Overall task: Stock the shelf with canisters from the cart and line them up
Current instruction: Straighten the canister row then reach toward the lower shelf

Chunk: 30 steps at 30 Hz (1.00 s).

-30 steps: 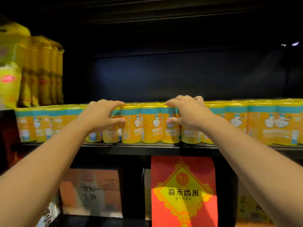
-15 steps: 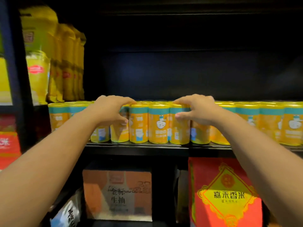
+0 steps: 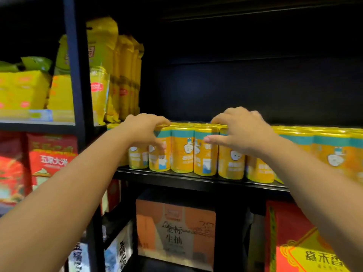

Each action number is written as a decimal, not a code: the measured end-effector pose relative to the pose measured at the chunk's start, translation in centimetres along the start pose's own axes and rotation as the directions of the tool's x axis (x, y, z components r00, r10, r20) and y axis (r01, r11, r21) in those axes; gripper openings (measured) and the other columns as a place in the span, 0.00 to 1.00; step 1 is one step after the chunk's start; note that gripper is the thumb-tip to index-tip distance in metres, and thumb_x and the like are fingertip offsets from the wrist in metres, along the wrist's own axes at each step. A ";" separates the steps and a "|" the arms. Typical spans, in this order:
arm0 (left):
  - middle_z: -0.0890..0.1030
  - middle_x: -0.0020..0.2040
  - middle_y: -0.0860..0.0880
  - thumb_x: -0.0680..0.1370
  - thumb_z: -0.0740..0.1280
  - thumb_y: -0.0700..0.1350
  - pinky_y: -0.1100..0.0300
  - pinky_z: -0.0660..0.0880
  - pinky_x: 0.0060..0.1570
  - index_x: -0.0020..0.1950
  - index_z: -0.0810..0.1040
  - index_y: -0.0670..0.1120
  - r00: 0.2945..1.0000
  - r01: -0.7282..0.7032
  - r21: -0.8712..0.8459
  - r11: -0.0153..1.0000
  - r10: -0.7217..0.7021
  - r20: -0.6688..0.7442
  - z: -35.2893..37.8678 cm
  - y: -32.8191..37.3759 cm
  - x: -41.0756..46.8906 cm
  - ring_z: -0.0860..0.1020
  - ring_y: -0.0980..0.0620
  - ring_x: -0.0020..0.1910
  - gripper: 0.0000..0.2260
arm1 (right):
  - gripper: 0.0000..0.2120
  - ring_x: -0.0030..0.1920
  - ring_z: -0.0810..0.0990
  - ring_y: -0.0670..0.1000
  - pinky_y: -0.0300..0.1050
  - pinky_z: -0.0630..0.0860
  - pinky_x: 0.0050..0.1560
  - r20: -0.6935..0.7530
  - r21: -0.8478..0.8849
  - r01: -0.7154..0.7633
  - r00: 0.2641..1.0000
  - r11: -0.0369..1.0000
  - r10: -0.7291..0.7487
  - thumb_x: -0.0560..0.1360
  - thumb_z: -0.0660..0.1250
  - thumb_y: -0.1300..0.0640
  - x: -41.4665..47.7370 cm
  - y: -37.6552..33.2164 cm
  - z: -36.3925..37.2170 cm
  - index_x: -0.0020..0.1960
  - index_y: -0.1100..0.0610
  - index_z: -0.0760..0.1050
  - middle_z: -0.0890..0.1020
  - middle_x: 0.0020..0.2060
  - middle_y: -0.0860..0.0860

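"Where are the canisters point(image 3: 182, 152)?"

"In a row along the front of the shelf point(image 3: 196, 180), upright and packed side by side."

"And the hands?"

"Apart. The left hand point(image 3: 144, 130) hooks over a canister top, thumb on its front. The right hand point(image 3: 242, 132) clamps likewise farther right. Yellow bags point(image 3: 125, 75) stand higher up on the left."

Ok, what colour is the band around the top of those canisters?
Teal: the band tops each canister above its orange body; head view shows it best.
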<state>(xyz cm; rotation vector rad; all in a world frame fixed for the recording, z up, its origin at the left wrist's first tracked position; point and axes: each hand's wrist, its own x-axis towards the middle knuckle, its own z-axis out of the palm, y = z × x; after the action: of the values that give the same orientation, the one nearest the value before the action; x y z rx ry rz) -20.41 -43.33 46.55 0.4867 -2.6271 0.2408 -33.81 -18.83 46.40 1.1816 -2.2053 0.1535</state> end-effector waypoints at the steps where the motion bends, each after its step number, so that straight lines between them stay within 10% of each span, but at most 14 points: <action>1: 0.75 0.71 0.57 0.71 0.71 0.67 0.44 0.68 0.66 0.74 0.67 0.64 1.000 -0.003 -0.071 0.997 0.002 -0.004 -0.3 0.5 0.1 0.70 0.48 0.71 0.33 | 0.39 0.66 0.72 0.53 0.57 0.70 0.64 0.030 -0.014 0.007 1.000 1.000 -0.007 0.71 0.55 0.22 0.8 -1.4 0.6 0.72 0.45 0.70 0.75 0.64 0.48; 10: 0.80 0.60 0.58 0.77 0.71 0.59 0.48 0.71 0.64 0.65 0.78 0.59 0.998 -0.054 -0.293 0.954 0.063 0.020 0.1 3.2 1.6 0.76 0.53 0.61 0.17 | 0.30 0.59 0.76 0.51 0.54 0.75 0.59 0.032 0.127 0.045 0.998 0.991 -0.050 0.74 0.68 0.33 2.3 -0.7 2.1 0.72 0.45 0.71 0.77 0.59 0.45; 15: 0.76 0.68 0.58 0.77 0.71 0.55 0.58 0.77 0.60 0.75 0.69 0.59 0.980 -0.075 -0.438 0.896 0.147 0.132 -0.5 1.3 0.9 0.76 0.56 0.65 0.27 | 0.31 0.63 0.75 0.51 0.54 0.73 0.61 0.083 0.103 0.022 0.996 0.994 -0.030 0.75 0.66 0.33 2.3 -0.8 1.9 0.74 0.42 0.66 0.76 0.63 0.45; 22: 0.78 0.66 0.52 0.75 0.74 0.54 0.50 0.75 0.58 0.74 0.68 0.62 0.975 -0.003 0.363 0.932 -0.077 0.206 -3.3 -7.4 -1.1 0.77 0.45 0.64 0.30 | 0.32 0.72 0.69 0.52 0.59 0.70 0.67 -0.014 0.081 0.049 0.999 0.996 -0.048 0.75 0.62 0.30 3.9 -5.6 0.3 0.75 0.42 0.67 0.73 0.71 0.46; 26: 0.81 0.55 0.47 0.78 0.68 0.51 0.48 0.78 0.50 0.58 0.77 0.51 0.996 -0.001 0.528 0.849 -0.047 0.079 -2.6 -9.0 -1.1 0.80 0.43 0.54 0.11 | 0.33 0.66 0.73 0.54 0.60 0.70 0.63 0.055 0.004 0.075 0.996 0.997 -0.075 0.75 0.58 0.26 6.9 -11.9 1.5 0.73 0.42 0.69 0.78 0.65 0.47; 30: 0.80 0.51 0.47 0.78 0.70 0.52 0.50 0.73 0.45 0.58 0.80 0.48 0.998 -0.053 0.551 0.833 0.020 0.066 -2.3 -9.4 -0.4 0.80 0.42 0.52 0.12 | 0.36 0.64 0.73 0.55 0.60 0.70 0.61 0.061 -0.060 0.043 0.997 0.997 -0.040 0.74 0.55 0.24 8.7 -15.7 3.1 0.73 0.44 0.68 0.77 0.63 0.48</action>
<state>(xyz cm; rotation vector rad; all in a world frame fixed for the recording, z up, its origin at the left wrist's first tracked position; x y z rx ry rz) -15.58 -51.30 49.21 0.6328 -2.5953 1.0359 -26.43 -35.53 46.10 1.2119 -2.2190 0.0336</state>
